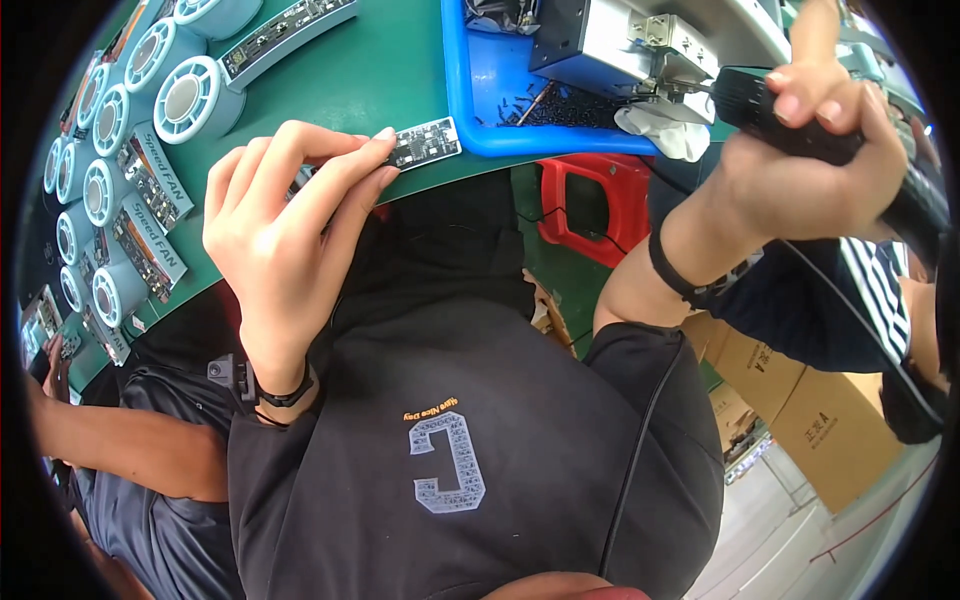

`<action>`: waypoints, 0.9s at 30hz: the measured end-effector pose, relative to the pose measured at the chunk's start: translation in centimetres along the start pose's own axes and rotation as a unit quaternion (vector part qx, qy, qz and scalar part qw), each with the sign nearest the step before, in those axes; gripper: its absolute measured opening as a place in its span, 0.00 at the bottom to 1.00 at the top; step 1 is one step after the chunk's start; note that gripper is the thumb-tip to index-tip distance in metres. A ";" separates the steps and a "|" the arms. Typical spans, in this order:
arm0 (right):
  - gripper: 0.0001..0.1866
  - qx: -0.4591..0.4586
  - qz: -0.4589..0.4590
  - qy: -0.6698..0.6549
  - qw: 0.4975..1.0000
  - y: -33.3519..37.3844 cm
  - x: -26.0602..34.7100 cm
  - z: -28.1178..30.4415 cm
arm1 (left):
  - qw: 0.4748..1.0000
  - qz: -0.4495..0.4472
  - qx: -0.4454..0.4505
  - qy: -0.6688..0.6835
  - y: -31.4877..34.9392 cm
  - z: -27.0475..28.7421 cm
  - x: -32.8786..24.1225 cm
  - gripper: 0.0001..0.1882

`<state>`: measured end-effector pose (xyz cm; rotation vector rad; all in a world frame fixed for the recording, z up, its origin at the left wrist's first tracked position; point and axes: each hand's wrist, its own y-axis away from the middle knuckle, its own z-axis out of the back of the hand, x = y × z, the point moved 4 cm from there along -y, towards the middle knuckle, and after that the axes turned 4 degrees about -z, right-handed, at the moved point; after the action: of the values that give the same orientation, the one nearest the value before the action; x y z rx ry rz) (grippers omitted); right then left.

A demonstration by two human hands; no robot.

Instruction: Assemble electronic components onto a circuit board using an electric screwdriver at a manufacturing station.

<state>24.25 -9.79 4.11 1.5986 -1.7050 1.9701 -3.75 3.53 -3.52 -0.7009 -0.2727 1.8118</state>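
My left hand (290,205) pinches a small circuit board (428,143) between thumb and fingers. The board is narrow, dark with a pale edge, and sits over the table's near edge beside a blue tray. Up at the right, my right hand (815,175) is wrapped round a black electric screwdriver (745,98). Its tip points left at a metal screw feeder (598,48) standing in the tray; whether it touches the feeder I cannot tell. A heap of small black screws (568,110) lies in front of the feeder.
The blue tray (455,80) stands on the green table (350,65). Several light-blue round fan parts (185,100) and curved boards (285,40) are at the left. A white crumpled piece (665,130) hangs on the tray rim. A red stool (550,200), cardboard boxes (850,435) and co-workers are nearby.
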 end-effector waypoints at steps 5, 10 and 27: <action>0.12 0.050 -0.035 0.000 0.998 -0.4 -1.1 -0.3 | 1.000 -0.018 0.001 -0.009 0.3 0.3 0.1 0.10; 0.13 0.065 -0.107 0.091 0.988 -0.5 -0.5 -2.3 | 0.999 0.007 -0.030 0.023 2.0 1.0 1.0 0.17; 0.15 0.138 -0.086 -0.151 0.975 8.8 3.6 -17.6 | 0.943 0.103 -0.184 0.257 6.5 -1.5 5.2 0.31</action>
<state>5.99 -1.55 3.70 2.1568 -1.3576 2.0340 -8.99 5.80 -9.74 -1.4810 -0.1916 1.7128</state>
